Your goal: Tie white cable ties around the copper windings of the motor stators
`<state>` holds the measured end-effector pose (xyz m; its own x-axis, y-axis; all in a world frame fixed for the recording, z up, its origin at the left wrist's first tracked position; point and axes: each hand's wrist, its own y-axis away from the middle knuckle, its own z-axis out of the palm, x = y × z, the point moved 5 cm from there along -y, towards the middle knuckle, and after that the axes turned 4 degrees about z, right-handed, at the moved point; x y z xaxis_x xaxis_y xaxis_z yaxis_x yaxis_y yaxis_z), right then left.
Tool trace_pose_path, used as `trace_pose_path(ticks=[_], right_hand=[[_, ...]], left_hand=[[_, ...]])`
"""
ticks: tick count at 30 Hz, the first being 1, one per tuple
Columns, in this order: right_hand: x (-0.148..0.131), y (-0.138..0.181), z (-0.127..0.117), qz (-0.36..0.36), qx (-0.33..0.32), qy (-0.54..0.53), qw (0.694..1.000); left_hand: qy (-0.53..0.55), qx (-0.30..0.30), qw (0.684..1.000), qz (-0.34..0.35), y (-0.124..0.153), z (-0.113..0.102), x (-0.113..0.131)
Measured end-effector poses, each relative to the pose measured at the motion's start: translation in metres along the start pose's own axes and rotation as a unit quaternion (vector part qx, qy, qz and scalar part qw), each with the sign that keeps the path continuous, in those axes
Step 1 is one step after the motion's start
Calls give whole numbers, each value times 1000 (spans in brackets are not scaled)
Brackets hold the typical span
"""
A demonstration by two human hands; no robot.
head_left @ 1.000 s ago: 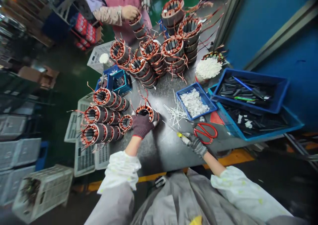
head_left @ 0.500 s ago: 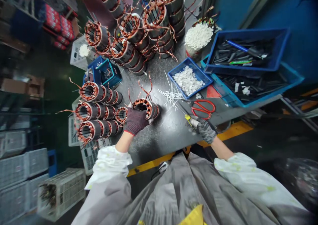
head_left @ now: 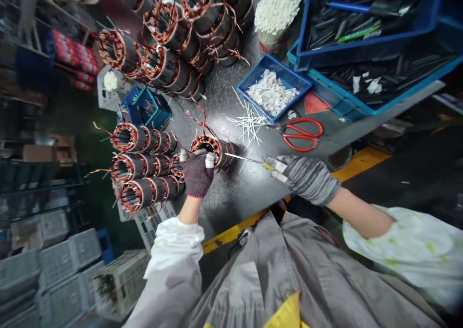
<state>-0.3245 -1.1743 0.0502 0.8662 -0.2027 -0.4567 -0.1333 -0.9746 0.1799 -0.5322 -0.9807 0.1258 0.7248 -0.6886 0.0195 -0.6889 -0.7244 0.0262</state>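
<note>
My left hand (head_left: pixel 197 173), in a dark maroon glove with white taped fingertips, grips the near rim of a motor stator (head_left: pixel 213 149) lying on its side on the dark table (head_left: pixel 246 193). Copper windings and loose red-brown leads stick out of the stator. My right hand (head_left: pixel 307 176), in a grey knit glove, is closed on a thin metal tool with a yellow handle (head_left: pixel 253 161). The tool's tip points left and reaches the stator's open end.
Rows of wound stators (head_left: pixel 141 166) lie left of my hand; more are stacked at the back (head_left: pixel 170 53). Red scissors (head_left: pixel 302 134), loose white strips (head_left: pixel 249 123), a small blue tray of white pieces (head_left: pixel 273 89) and large blue bins (head_left: pixel 361 34) sit right. White crates (head_left: pixel 54 270) stand on the floor.
The view has dropped closer to the table. My right hand swung the tool leftward until its tip met the stator. My left hand stayed on the stator.
</note>
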Motion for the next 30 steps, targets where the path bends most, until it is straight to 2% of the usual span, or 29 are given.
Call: trace_pose_path(ticks=[4, 9, 13, 17, 21, 24, 27, 30], right_hand=[[-15, -4, -15, -61, -15, 68, 996], [-24, -17, -23, -76, -16, 63, 995], [-13, -20, -8, -32, -27, 15, 999], [6, -8, 14, 37, -3, -3, 999], [-1, -6, 26, 29, -45, 0, 999], [-11, -13, 24, 15, -74, -3, 997], [-11, -17, 21, 17, -70, -16, 997], [-4, -13, 28, 56, -56, -12, 997]], left_hand=[[-33, 21, 999, 0, -1, 22, -5], [-34, 31, 999, -1, -3, 24, -6], [-53, 39, 998, 3, -5, 19, -3], [-64, 68, 996, -8, -7, 18, -2], [-61, 94, 994, -17, -8, 22, -3], [-70, 83, 994, -22, -8, 25, -5], [-78, 65, 994, -34, -10, 21, -4], [-60, 17, 998, -29, -9, 10, 4]])
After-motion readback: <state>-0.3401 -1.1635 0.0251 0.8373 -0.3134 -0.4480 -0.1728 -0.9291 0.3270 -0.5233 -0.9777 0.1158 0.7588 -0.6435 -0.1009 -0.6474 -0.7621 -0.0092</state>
